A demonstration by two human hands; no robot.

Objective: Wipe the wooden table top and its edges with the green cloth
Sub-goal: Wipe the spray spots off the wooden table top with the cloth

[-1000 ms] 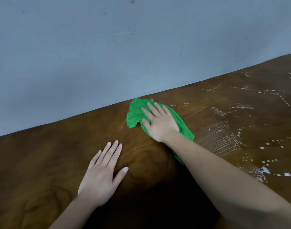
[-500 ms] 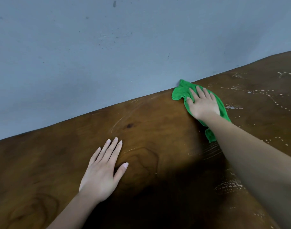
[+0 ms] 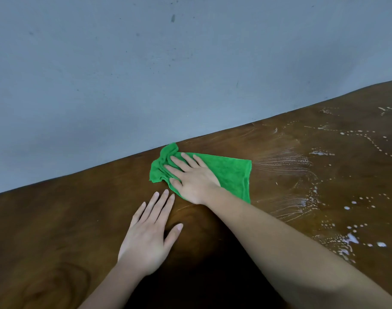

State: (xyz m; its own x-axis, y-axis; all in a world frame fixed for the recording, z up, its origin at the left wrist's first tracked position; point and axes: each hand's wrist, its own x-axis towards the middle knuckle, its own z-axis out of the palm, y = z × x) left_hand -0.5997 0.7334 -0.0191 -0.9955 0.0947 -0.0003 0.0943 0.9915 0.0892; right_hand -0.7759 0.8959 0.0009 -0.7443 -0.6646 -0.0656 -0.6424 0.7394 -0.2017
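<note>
The green cloth lies spread on the dark wooden table top, close to the table's far edge by the wall. My right hand presses flat on the cloth's left part, fingers spread toward the wall. My left hand rests flat and empty on the bare wood just in front of the cloth, fingers apart. Wet streaks trail from the cloth's right side.
A grey-blue wall rises directly behind the table's far edge. White soapy droplets and foam cover the right part of the table. The left part of the wood looks dry.
My right hand swept the cloth from centre to the right along the far edge, then back left to centre, leaving wet streaks. My left hand stayed flat in place.
</note>
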